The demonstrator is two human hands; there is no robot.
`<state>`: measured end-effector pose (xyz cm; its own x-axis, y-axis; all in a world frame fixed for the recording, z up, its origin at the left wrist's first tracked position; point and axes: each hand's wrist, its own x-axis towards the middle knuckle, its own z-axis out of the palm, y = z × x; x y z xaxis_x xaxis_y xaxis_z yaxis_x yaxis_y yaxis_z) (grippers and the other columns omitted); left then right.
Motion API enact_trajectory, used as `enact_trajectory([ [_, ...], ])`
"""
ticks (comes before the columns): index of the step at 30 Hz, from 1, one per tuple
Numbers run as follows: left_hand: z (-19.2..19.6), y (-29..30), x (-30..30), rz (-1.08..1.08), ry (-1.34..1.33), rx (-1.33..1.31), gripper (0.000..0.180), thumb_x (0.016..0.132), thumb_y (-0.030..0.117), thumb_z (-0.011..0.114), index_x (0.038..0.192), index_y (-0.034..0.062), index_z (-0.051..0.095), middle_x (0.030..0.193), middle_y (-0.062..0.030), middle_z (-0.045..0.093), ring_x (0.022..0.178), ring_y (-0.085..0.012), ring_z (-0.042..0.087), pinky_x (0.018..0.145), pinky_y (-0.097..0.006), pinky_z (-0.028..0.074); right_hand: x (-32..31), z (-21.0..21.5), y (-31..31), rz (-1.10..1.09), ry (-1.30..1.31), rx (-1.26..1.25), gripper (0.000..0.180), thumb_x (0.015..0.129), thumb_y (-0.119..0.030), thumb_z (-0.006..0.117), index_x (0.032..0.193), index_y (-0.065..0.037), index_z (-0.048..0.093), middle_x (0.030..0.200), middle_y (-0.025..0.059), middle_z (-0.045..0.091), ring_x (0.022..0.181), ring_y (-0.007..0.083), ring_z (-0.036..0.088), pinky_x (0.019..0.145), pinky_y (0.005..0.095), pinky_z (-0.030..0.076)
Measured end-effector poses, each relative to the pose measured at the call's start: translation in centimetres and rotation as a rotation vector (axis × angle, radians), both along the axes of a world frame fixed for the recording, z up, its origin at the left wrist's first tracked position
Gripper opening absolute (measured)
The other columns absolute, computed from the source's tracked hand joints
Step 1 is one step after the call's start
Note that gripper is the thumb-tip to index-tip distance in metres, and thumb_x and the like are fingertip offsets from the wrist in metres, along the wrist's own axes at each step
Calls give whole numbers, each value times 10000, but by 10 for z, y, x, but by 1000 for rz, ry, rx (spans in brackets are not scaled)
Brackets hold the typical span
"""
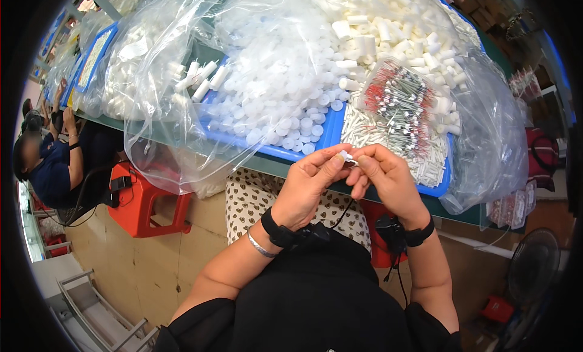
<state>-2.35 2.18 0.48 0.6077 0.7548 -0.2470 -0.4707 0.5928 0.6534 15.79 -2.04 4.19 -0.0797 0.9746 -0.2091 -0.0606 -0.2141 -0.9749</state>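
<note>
At near edge of blue parts tray [332, 131]: left hand [308, 183] pinched small white plastic piece [345, 155]; right hand [392, 177] pinched its slender end. Step looked like fingertip fitting; next move seemingly called for steady alignment, light pressure.

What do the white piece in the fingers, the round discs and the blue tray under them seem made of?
White piece: perhaps plastic, from its even whiteness; finish too small to judge.
Round discs: likely plastic, their frosted, translucent look being the sign.
Blue tray: likely moulded plastic, given its smooth, even colour.
</note>
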Motion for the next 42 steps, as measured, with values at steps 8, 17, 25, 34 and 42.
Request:
enact_trajectory([
  [8, 8, -4, 10, -48, 48, 93, 313, 993, 164, 585, 1236, -33, 605, 1205, -109, 648, 1007, -152, 640, 913, -283, 510, -7, 5, -13, -38, -605, 420, 59, 938, -66, 617, 957, -20, 585, 673, 84, 660, 545, 168, 658, 485, 273, 491],
  [17, 3, -2, 8, 27, 117, 94, 341, 1024, 207, 516, 1267, -31, 534, 1124, -170, 667, 973, -206, 677, 869, -313, 554, 130, 12, -7, -557, -1141, 338, 176, 894, -80, 612, 1058, -21, 636, 915, 152, 672, 753, 289, 665, 692, 372, 524],
  [25, -1, -2, 10, 10, 122, 82, 392, 1023, 260, 519, 1282, -34, 519, 1065, -158, 682, 890, -175, 686, 788, -276, 571, 152, -5, -5, -364, -1480, 253, 293, 852, -87, 634, 1134, -42, 571, 1018, 179, 635, 934, 391, 622, 772, 462, 502],
  [34, 9, -6, 6, -31, 47, 238, 350, 1036, 268, 485, 1223, -21, 548, 1199, -186, 623, 975, -228, 665, 815, -316, 557, 98, 39, -26, -497, -1066, 372, 249, 989, -196, 535, 1151, -10, 572, 948, 224, 648, 835, 406, 643, 700, 444, 507],
  [42, 21, -15, 11, -92, 99, 417, 359, 1035, 289, 487, 1200, -25, 540, 1220, -143, 600, 986, -209, 648, 843, -315, 519, 13, 18, -40, -42, -552, 357, 297, 983, -117, 500, 1251, 1, 452, 782, 279, 636, 756, 465, 642, 619, 498, 497],
])
